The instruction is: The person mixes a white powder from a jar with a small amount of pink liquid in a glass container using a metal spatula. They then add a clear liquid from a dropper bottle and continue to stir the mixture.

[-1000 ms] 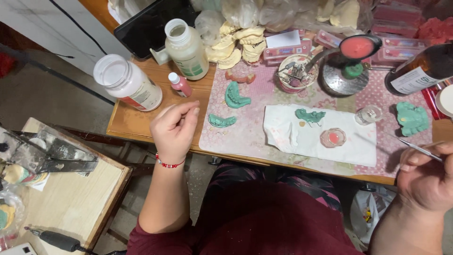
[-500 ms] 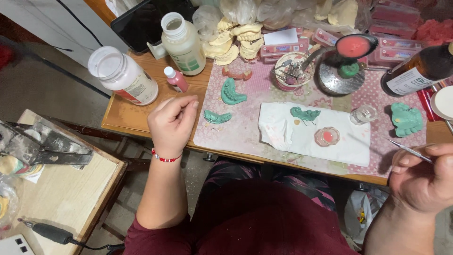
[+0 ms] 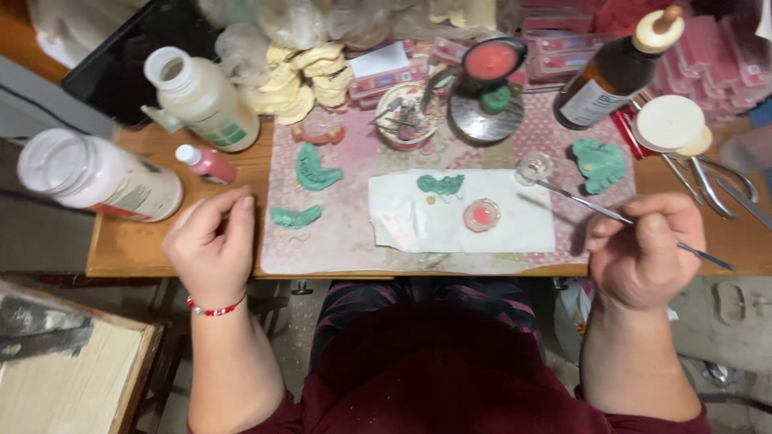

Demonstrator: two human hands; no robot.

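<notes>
— How does the person hold the right hand (image 3: 643,249)?

— It hangs over the front right edge of the wooden table (image 3: 177,249), knuckles up, fingers curled in a loose fist. Thumb and forefinger pinch a thin metal instrument (image 3: 611,213) near its middle. The tool slants across the hand: its tip points up and left toward a small clear glass cup (image 3: 534,167), and its back end sticks out to the right, past the hand.

— And the left hand (image 3: 211,245)?

— It hovers at the table's front left edge, the wrist with a red bead bracelet (image 3: 213,308) bent back toward the body. Fingertips and thumb are drawn close together, a narrow pinch; whether anything sits between them cannot be told. The nearest thing is a green dental mould (image 3: 295,216) lying just to its right on the pink patterned mat (image 3: 354,241).

— What lies between the hands?

— A white paper towel (image 3: 515,229) on the mat, bearing another green mould (image 3: 440,185) and a small glass dish with pink material (image 3: 482,214). The instrument's tip reaches just past the towel's upper right corner.

— Further back?

— A white plastic jar (image 3: 96,177) lies on its side at the left, beside a small pink bottle (image 3: 207,163); a brown glass bottle (image 3: 611,72) leans at the right.
</notes>
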